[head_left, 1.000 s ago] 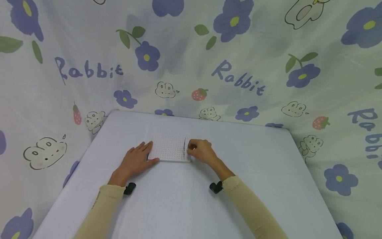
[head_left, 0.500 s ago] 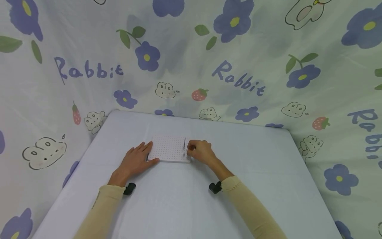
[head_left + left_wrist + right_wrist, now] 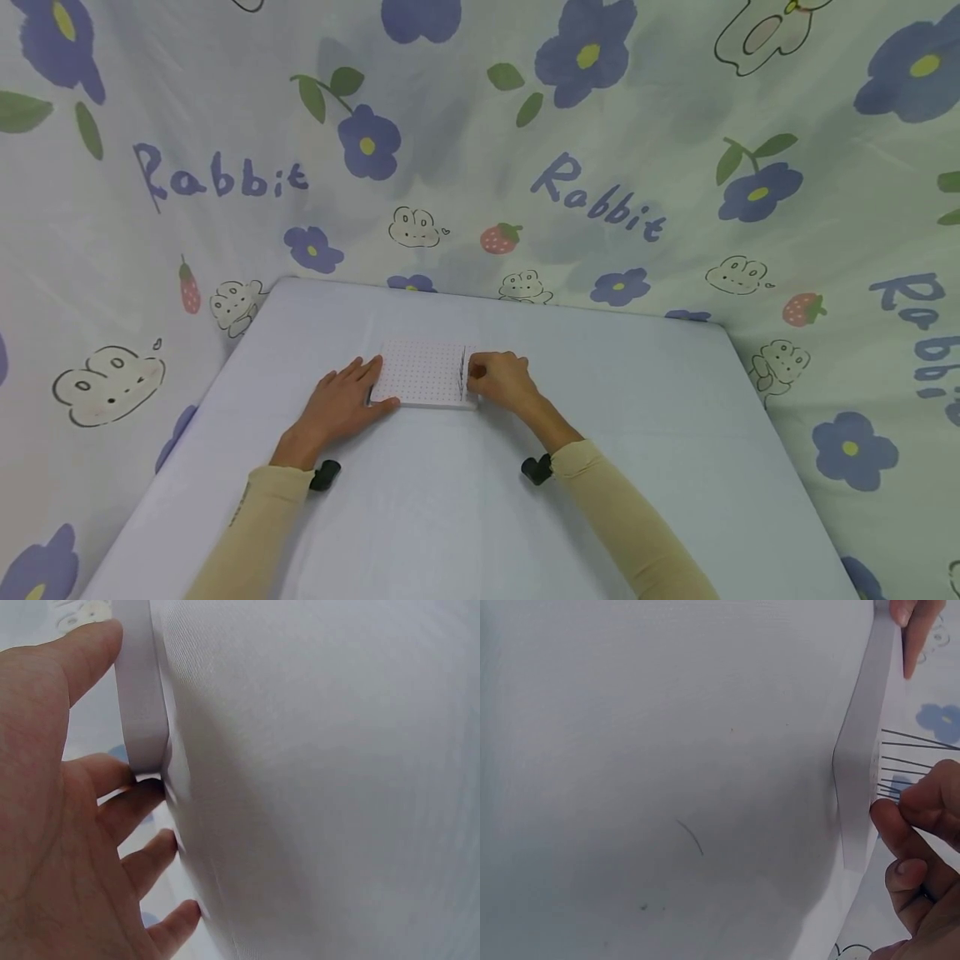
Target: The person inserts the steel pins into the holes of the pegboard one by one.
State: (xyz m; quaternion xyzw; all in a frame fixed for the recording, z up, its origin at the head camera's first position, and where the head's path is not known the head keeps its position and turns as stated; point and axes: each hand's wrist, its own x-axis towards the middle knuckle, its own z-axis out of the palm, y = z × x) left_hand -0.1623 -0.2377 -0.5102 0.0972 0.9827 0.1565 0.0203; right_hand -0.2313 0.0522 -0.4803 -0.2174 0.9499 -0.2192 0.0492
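A white board with a grid of small holes lies flat on the white table. Along its right side stand several thin dark rods, seen side-on in the right wrist view as dark rods projecting from the board's face. My left hand rests at the board's left end, thumb on the near edge and fingers spread along the side. At the right end, my right hand has thumb and index finger together, pinching a thin rod close over the board; the fingers mostly hide it.
The white-covered table extends around the board. Behind it hangs a patterned cloth with flowers and rabbits. A short dark curved strand shows on the white surface in the right wrist view. Dark wrist cameras sit by the cuffs.
My right hand has shifted very slightly left, close to the row of rods, with its fingers still together. My left hand and the board stay in place.
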